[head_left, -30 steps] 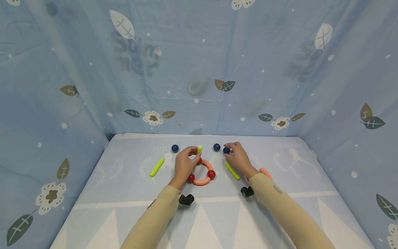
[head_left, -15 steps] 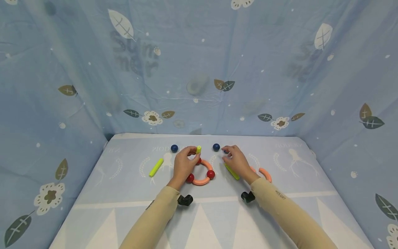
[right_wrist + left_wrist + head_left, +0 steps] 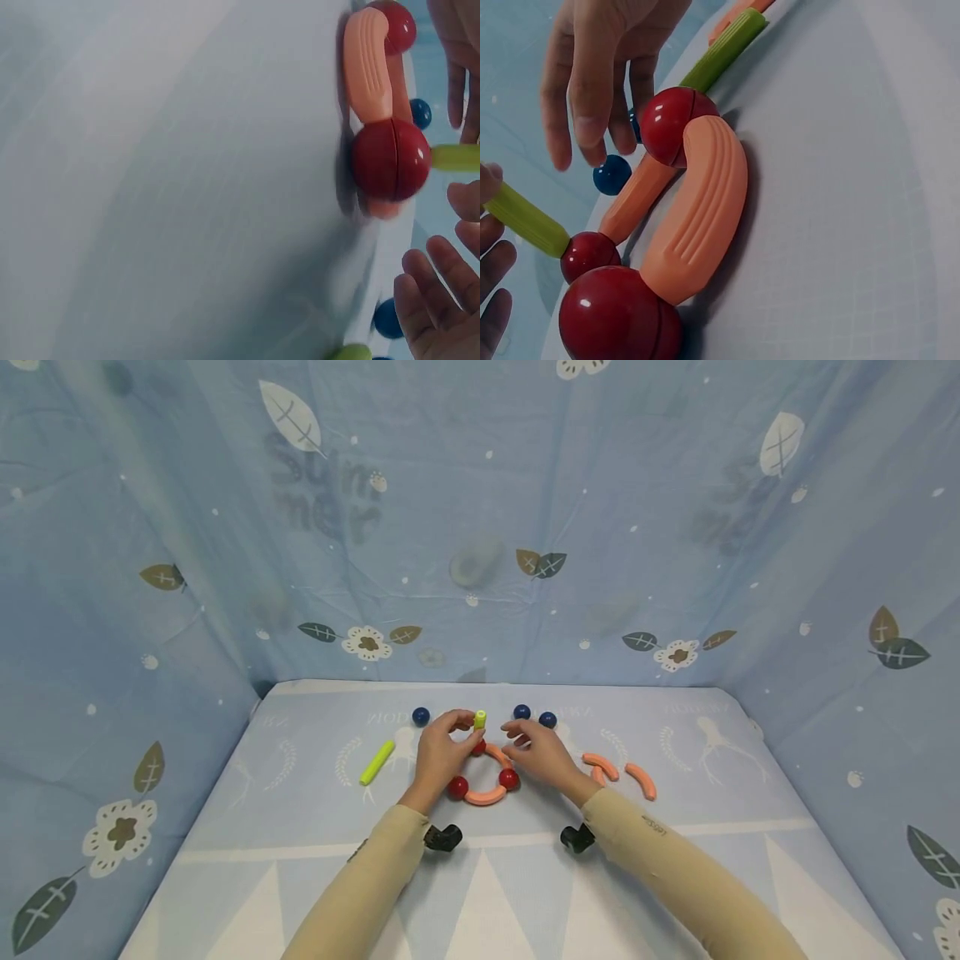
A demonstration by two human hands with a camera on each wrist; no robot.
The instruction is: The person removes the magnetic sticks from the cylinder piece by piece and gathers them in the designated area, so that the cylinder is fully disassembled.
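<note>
My left hand (image 3: 438, 756) pinches a green magnetic rod (image 3: 480, 720), which stands up from the rear red ball (image 3: 590, 256) of a ring. Coral curved rods (image 3: 486, 796) and red balls, among them the right one (image 3: 509, 778), form this ring flat on the table. Just right of the ring, my right hand (image 3: 543, 756) hovers with loosely bent fingers and holds nothing. Beneath it a second green rod (image 3: 727, 49) lies on the table, hidden in the head view but visible in the left wrist view.
Two blue balls (image 3: 522, 712) lie behind my right hand, and another blue ball (image 3: 421, 717) is at back left. A green rod (image 3: 377, 762) rests left of the ring. Loose coral curved rods (image 3: 641, 782) lie at right. Patterned blue curtains (image 3: 480, 527) surround the table.
My right hand has left the blue ball and moved left toward the ring, uncovering the loose coral rods. The left hand stays in place with the green rod.
</note>
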